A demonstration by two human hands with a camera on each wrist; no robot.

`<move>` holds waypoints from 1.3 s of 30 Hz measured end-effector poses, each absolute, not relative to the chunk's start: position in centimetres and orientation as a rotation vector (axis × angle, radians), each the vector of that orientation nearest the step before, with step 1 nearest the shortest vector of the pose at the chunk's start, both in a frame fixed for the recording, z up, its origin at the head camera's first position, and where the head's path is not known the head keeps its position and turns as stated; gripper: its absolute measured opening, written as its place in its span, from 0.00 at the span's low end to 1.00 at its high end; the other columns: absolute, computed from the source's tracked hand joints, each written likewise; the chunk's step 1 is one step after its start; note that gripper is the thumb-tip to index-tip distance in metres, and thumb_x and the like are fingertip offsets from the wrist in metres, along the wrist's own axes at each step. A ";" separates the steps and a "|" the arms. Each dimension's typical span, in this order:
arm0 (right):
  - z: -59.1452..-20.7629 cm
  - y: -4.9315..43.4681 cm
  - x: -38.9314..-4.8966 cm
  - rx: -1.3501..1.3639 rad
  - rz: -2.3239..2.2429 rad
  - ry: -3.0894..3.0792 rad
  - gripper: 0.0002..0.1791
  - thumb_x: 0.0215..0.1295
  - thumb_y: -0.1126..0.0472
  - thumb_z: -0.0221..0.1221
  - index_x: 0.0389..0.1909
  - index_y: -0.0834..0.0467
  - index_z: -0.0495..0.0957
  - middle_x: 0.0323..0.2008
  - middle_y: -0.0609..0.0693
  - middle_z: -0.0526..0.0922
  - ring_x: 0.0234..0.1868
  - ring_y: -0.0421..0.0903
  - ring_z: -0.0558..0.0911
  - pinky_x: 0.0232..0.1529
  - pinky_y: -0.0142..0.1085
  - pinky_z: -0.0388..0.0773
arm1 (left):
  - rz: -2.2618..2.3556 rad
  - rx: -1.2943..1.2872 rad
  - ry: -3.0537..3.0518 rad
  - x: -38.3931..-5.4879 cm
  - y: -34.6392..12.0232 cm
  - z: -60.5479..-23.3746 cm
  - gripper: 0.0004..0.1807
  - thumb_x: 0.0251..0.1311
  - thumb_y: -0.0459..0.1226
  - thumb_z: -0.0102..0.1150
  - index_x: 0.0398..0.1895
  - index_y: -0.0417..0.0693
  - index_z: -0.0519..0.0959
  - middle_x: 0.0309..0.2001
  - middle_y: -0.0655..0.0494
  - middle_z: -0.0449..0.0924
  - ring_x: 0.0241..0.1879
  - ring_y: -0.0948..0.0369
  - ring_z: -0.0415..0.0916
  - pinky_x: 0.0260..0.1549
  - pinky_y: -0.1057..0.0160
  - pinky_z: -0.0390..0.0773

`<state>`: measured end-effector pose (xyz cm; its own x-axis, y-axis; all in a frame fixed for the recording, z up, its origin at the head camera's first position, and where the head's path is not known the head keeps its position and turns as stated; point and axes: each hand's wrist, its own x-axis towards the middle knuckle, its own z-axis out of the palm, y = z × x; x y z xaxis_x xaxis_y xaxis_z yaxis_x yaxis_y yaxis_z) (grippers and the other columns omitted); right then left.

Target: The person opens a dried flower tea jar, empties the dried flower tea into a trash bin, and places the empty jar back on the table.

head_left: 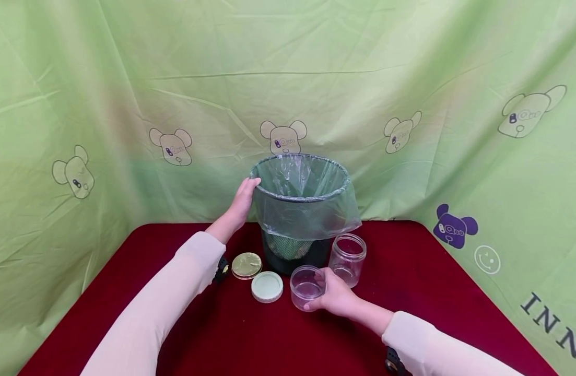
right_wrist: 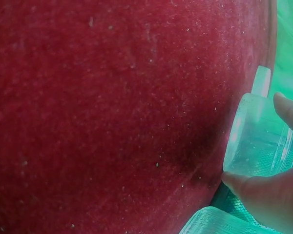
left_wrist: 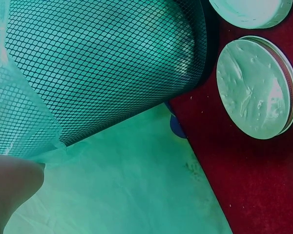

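My right hand (head_left: 337, 295) grips a short clear jar (head_left: 301, 300) low over the front of the table, thumb at its near side and fingers at the far side. In the right wrist view, this jar (right_wrist: 251, 131) sits between thumb and fingers; whether its base touches the cloth, I cannot tell. My left hand (head_left: 241, 201) rests against the left side of a dark mesh trash bin (head_left: 292, 250), fingertips at its rim. A clear plastic bag (head_left: 306, 214) lines the bin and hangs over its edge. Beside my right hand stands a taller clear jar (head_left: 355, 250), lidless.
Left of the short jar lie a white lid (head_left: 267, 286) and a gold-coloured lid (head_left: 246, 265), which looks stacked on another rim. A red cloth (head_left: 250, 339) covers the table. Green printed curtains (head_left: 212, 104) hang behind and on both sides.
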<state>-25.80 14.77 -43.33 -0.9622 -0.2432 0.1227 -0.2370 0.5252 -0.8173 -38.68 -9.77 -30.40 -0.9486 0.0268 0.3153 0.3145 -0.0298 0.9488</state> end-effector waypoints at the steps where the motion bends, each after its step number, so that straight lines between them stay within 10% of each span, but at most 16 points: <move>1: -43.4 14.8 -25.8 -0.438 -1.461 2.742 0.42 0.34 0.66 0.79 0.51 0.71 0.67 0.52 0.67 0.76 0.55 0.62 0.77 0.56 0.51 0.71 | -2.086 -0.366 -2.035 -38.7 -9.7 -30.4 0.29 0.63 0.45 0.43 0.63 0.36 0.67 0.62 0.44 0.65 0.61 0.56 0.59 0.64 0.57 0.55; 30: -41.3 16.2 -25.4 -0.431 -1.525 2.672 0.48 0.43 0.63 0.77 0.63 0.74 0.61 0.59 0.70 0.71 0.60 0.65 0.72 0.58 0.52 0.70 | -2.113 -0.368 -2.109 -38.0 -11.5 -29.9 0.39 0.68 0.49 0.47 0.73 0.33 0.52 0.73 0.40 0.52 0.72 0.49 0.48 0.68 0.49 0.51; 39: -37.9 17.5 -24.9 -0.561 -1.633 2.534 0.47 0.49 0.66 0.73 0.65 0.75 0.57 0.62 0.71 0.67 0.65 0.66 0.66 0.62 0.53 0.64 | -2.080 -0.380 -2.129 -37.8 -12.6 -29.6 0.41 0.68 0.51 0.47 0.73 0.33 0.50 0.68 0.40 0.60 0.62 0.52 0.62 0.66 0.54 0.57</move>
<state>-24.94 17.47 -37.92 -0.9302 -0.3423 0.1326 -0.2621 0.3666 -0.8927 -37.78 -12.58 -29.57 -0.9582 0.0811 0.2744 0.2762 0.0119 0.9610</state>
